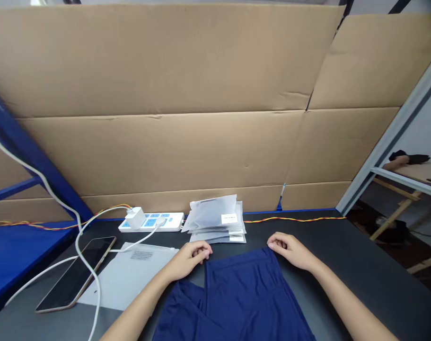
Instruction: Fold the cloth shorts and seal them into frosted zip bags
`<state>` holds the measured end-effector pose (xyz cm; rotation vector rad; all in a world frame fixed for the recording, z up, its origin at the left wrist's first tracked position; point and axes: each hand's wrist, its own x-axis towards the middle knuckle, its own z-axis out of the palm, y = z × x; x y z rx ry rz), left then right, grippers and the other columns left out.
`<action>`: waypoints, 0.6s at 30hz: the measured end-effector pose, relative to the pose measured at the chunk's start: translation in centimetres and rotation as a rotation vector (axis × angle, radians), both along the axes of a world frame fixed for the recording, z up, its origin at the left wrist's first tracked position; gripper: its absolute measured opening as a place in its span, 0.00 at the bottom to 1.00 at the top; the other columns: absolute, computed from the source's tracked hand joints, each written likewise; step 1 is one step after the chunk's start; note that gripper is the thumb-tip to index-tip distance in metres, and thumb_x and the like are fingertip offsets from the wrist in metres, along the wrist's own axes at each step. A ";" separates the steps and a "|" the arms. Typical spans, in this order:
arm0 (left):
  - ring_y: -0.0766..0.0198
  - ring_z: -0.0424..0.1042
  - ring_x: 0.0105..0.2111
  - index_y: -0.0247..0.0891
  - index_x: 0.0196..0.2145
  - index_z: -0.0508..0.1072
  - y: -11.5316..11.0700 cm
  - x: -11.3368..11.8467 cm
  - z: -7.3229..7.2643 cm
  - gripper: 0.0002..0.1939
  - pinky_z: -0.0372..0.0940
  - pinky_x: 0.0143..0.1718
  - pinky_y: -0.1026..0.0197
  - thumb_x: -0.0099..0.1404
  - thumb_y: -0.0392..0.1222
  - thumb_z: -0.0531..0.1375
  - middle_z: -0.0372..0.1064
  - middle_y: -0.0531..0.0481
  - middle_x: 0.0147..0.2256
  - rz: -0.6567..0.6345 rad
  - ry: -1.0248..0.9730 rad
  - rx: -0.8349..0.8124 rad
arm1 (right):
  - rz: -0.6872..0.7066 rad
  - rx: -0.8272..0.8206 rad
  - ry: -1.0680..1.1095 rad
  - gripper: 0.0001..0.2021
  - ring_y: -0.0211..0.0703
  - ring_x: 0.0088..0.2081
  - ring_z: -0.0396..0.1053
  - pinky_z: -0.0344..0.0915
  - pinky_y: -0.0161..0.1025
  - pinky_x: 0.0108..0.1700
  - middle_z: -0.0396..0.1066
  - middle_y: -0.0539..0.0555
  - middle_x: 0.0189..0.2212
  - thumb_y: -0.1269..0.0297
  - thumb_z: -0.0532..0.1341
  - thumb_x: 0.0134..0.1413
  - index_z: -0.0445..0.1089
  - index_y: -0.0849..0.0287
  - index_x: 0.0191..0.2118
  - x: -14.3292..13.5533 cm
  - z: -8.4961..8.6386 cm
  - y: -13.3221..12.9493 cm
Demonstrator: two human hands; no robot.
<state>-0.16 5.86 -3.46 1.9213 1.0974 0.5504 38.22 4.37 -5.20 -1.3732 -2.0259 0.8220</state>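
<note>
A navy blue garment (pixel 243 293) lies on the black table in front of me, its straight upper edge turned away from me. Its lower part runs out of view at the bottom, and a folded portion spreads to the left. My left hand (pixel 192 258) is closed at the garment's upper left corner, thumb and fingers curled together. At the upper right corner, my right hand (pixel 288 248) pinches the cloth's edge with its fingertips. Just beyond the garment is a stack of frosted plastic bags (pixel 215 220) with white labels.
Left of my arm, a flat frosted bag (pixel 130 274) lies partly under a phone (pixel 78 272). A white cable (pixel 82 251) loops across them. Behind are a power strip (pixel 169 221) with a charger (pixel 135 218) and a cardboard wall (pixel 187 151). Metal frame posts (pixel 389 128) stand at the sides.
</note>
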 end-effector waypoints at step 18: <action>0.61 0.68 0.39 0.41 0.36 0.72 -2.8 0.6 2.4 0.02 0.63 0.42 0.60 0.64 0.37 0.62 0.69 0.52 0.38 -0.036 0.153 0.283 | 0.056 0.033 0.065 0.03 0.39 0.30 0.63 0.63 0.36 0.34 0.66 0.48 0.28 0.66 0.58 0.56 0.67 0.57 0.34 -0.3 1.1 -0.7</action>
